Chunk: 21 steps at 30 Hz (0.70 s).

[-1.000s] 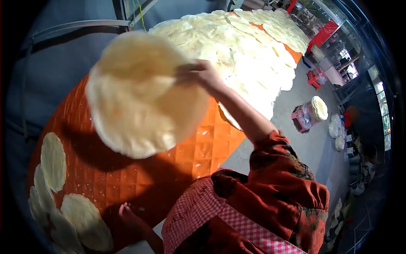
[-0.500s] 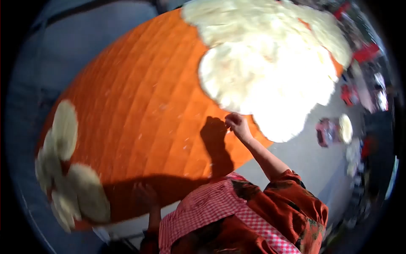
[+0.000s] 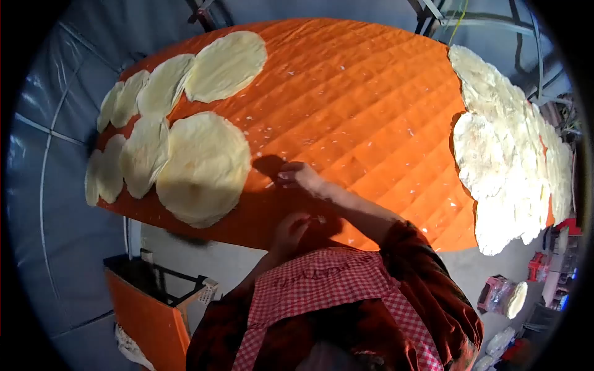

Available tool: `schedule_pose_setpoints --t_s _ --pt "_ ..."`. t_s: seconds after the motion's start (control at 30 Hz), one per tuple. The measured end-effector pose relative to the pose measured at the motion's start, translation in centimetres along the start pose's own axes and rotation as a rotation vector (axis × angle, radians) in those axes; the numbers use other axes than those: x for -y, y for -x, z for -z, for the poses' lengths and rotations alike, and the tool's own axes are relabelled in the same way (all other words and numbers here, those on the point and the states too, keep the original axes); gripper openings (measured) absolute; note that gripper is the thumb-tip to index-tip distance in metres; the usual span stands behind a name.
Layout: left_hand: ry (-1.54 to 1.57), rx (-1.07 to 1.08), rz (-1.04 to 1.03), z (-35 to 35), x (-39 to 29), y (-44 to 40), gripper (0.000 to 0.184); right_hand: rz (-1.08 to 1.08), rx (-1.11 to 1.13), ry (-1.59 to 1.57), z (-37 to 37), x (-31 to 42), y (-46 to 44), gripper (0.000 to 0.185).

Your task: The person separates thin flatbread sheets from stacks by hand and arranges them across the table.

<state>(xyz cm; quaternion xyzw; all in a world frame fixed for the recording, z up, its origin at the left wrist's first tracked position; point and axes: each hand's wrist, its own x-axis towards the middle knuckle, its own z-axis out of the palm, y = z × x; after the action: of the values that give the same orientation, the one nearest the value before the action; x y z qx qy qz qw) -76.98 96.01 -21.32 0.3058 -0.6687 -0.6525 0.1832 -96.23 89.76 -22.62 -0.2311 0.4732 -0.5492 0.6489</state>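
My right hand (image 3: 301,177) is just above the orange quilted cloth (image 3: 359,105). Its fingers are curled together; whether anything tiny is in them is hidden. Lower down, near the cloth's front edge, my left hand (image 3: 291,232) has its fingers loosely bent and apart, with no object visible in it. To the left of both hands lies a large round flatbread (image 3: 204,167), the nearest of several thin, pale rounds overlapping in two rows. Small pale flakes are scattered over the cloth.
A brightly lit pile of overlapping flatbreads (image 3: 504,161) covers the right end of the cloth. On the floor at lower left stands an orange-sided box (image 3: 148,315). A clear package (image 3: 495,294) is at lower right, and grey sheeting (image 3: 55,185) hangs behind.
My view has turned left, from the bright pile toward the left rows of flatbreads. My right hand has moved away from the pile, and both hands are now close together.
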Motion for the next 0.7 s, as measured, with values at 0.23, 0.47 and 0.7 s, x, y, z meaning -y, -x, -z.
schedule_pose_setpoints --t_s 0.23,0.47,0.7 --pt "-0.194 -0.294 -0.097 19.3 -1.7 7.5 0.015 -0.269 -0.27 -0.156 -14.2 -3.5 -8.0 0.037" --pt "0.185 -0.413 -0.118 23.8 -2.6 8.5 0.014 -0.101 -0.536 0.15 -17.8 -1.6 -9.8 0.029" --pt "0.679 -0.389 -0.097 25.6 -7.9 4.7 0.027 0.66 -0.173 1.216 -19.3 22.7 -6.6 0.024"
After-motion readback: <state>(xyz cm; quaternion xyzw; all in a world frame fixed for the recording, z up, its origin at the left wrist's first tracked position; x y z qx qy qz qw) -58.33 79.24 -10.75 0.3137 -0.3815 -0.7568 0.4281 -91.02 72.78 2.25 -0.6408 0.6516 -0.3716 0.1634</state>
